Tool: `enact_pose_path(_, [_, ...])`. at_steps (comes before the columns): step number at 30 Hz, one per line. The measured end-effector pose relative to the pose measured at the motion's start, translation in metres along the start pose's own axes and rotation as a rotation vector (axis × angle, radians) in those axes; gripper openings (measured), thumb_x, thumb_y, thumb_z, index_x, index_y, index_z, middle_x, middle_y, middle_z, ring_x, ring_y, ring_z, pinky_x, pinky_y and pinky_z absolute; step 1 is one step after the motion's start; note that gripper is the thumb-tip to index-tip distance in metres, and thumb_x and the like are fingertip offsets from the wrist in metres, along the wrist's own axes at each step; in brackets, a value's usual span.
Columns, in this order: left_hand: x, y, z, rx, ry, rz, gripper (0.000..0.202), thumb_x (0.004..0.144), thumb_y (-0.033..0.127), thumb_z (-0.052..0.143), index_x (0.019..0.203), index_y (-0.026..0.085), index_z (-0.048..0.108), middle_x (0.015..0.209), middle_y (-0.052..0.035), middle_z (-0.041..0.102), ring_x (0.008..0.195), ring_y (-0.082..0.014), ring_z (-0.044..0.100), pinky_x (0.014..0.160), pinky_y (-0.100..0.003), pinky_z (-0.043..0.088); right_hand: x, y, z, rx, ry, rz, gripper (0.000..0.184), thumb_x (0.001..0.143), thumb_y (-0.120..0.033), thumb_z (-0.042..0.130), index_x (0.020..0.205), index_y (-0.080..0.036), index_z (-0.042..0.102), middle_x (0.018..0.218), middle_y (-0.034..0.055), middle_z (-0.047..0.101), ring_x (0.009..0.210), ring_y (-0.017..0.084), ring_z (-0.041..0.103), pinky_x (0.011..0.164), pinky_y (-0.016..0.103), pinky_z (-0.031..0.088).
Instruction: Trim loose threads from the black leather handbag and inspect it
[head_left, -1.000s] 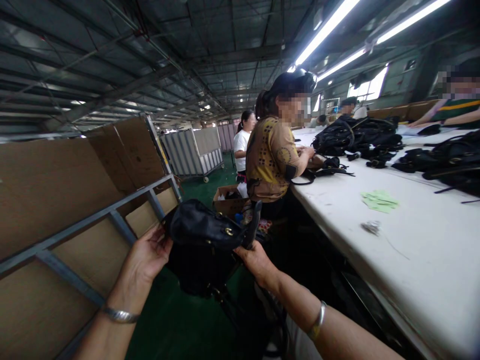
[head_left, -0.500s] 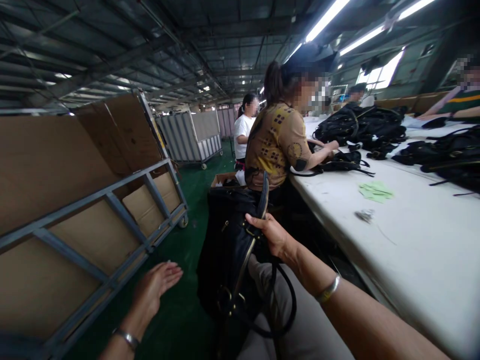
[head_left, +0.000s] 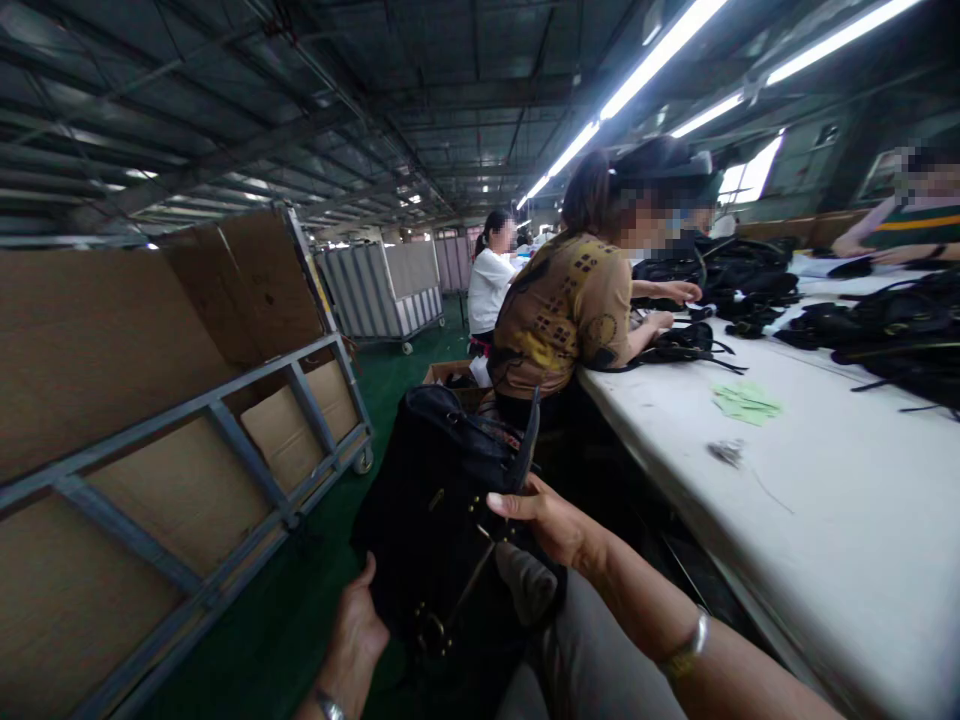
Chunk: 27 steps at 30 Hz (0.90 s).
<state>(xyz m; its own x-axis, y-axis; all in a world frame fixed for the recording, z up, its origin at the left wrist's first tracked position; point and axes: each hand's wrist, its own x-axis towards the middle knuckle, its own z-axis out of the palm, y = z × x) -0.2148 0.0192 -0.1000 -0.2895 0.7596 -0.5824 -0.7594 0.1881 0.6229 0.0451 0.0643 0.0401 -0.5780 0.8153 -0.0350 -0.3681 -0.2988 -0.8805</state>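
Observation:
A black handbag (head_left: 442, 510) with gold studs and hardware rests against my lap, low in the centre. My right hand (head_left: 544, 520) is closed on its upper edge beside an upright strap. My left hand (head_left: 356, 635) presses against the bag's lower left side, with the thumb up and the fingers hidden behind the bag.
A long white table (head_left: 825, 500) runs along the right with green paper slips (head_left: 746, 400) and piles of black bags (head_left: 750, 285). A person in a patterned brown top (head_left: 566, 320) sits close ahead at it; others work further on. A metal cart holding cardboard (head_left: 172, 420) stands on the left.
My left hand has let go of the bag, dropped away, then come back to its lower left side. The bag has turned upright and sunk onto my lap.

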Motion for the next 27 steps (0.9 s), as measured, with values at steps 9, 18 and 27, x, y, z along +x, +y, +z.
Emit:
enact_pose_path(9, [0.001, 0.020, -0.013, -0.071, 0.105, 0.170, 0.054, 0.094, 0.031, 0.046, 0.142, 0.006, 0.045, 0.127, -0.0202, 0.062, 0.128, -0.0322, 0.051, 0.116, -0.057, 0.033, -0.003, 0.003, 0.005, 0.113, -0.142, 0.161, 0.079, 0.078, -0.079, 0.052, 0.116, -0.012, 0.067, 0.092, 0.0127, 0.076, 0.057, 0.014, 0.064, 0.052, 0.022, 0.044])
enact_pose_path(18, [0.013, 0.022, -0.046, -0.065, 0.158, 0.200, 0.058, 0.092, 0.034, 0.049, 0.145, 0.009, 0.042, 0.118, -0.0163, 0.066, 0.127, -0.0320, 0.049, 0.115, -0.054, 0.035, -0.015, 0.011, 0.029, -0.126, -0.083, 0.095, 0.072, 0.054, -0.035, 0.091, 0.120, -0.022, 0.066, 0.113, 0.0063, 0.073, 0.106, 0.026, 0.067, 0.088, 0.035, 0.052])
enact_pose_path(27, [0.024, 0.047, -0.082, -0.044, 0.066, 0.306, 0.067, 0.087, 0.029, 0.060, 0.149, 0.020, 0.035, 0.139, -0.0144, 0.052, 0.125, -0.0334, 0.053, 0.114, -0.055, 0.038, -0.018, 0.015, 0.033, -0.175, -0.145, 0.117, 0.109, 0.047, -0.027, 0.094, 0.143, -0.020, 0.045, 0.138, 0.0116, 0.059, 0.130, 0.029, 0.052, 0.111, 0.039, 0.038])
